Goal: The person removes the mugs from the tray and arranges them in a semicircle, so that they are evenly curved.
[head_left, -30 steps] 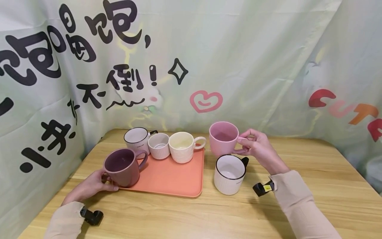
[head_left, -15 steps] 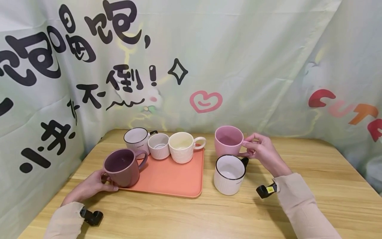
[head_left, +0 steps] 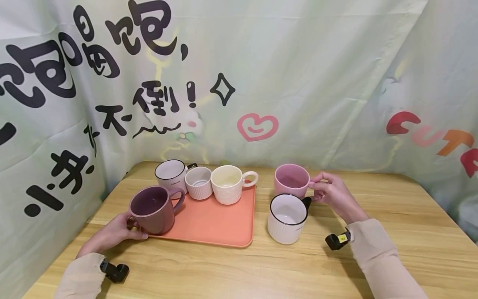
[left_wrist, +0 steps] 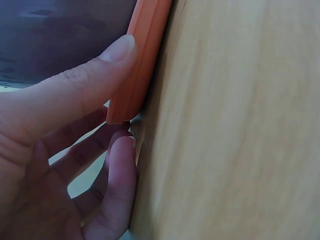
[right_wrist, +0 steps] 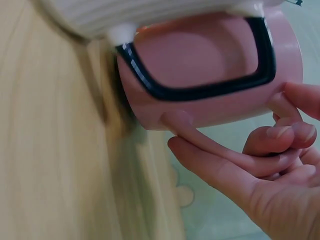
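My right hand (head_left: 334, 195) holds a pink mug (head_left: 287, 189) by its handle, with the fingers curled round it in the right wrist view. The mug is upright behind a white black-rimmed mug (head_left: 284, 228), whose dark handle (right_wrist: 210, 93) crosses in front of it. Whether the pink mug touches the table, I cannot tell. At the left, my left hand (head_left: 116, 232) grips the corner of an orange tray (head_left: 213, 224). Its thumb (left_wrist: 75, 82) lies over the tray rim (left_wrist: 145, 60), fingers curled below. Beside this hand, a purple mug (head_left: 154, 220) sits on the tray.
Along the tray's back stand another black-rimmed white mug (head_left: 172, 185), a small ribbed pale cup (head_left: 200, 189) and a cream mug (head_left: 227, 191), whose handle points right. All rests on a wooden table (head_left: 209, 270), with a printed curtain (head_left: 317, 83) behind it.
My right hand has moved the pink mug down and to the right, lowering it behind the white black-rimmed mug. My left hand and the tray have stayed where they were.
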`<state>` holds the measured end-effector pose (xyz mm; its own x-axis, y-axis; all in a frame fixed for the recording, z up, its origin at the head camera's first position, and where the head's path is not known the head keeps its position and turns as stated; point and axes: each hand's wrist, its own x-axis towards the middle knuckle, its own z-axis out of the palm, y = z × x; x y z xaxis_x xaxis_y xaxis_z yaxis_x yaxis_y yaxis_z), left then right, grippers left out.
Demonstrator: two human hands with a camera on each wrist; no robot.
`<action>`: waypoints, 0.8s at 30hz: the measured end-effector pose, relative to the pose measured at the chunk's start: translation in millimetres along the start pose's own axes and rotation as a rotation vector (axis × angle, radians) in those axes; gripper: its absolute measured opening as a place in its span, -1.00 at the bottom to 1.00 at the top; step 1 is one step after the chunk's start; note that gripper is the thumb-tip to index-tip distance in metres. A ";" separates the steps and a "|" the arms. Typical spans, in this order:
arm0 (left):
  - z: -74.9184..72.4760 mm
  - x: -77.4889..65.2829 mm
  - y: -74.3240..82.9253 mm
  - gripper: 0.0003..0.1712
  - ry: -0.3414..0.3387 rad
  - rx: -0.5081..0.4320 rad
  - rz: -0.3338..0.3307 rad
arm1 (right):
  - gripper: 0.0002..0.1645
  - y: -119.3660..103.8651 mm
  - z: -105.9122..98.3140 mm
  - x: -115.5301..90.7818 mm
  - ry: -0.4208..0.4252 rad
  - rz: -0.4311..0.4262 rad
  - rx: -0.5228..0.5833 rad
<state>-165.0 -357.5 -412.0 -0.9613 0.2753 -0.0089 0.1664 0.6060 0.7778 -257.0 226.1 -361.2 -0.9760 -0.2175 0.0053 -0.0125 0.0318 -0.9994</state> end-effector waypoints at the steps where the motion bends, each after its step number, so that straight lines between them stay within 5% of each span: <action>1: 0.1 -0.1 0.1 -0.45 0.002 -0.002 0.000 | -0.82 1.3 -1.6 0.0 -0.006 -0.002 0.007; 24: 1.8 -0.1 -0.7 -0.44 0.030 -0.019 -0.022 | -0.58 11.7 -38.7 12.0 -0.312 -0.015 0.146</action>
<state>-164.7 -356.6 -413.6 -0.9709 0.2394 -0.0070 0.1415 0.5969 0.7898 -277.3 261.6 -371.5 -0.8621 -0.5057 0.0315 0.0273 -0.1084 -0.9937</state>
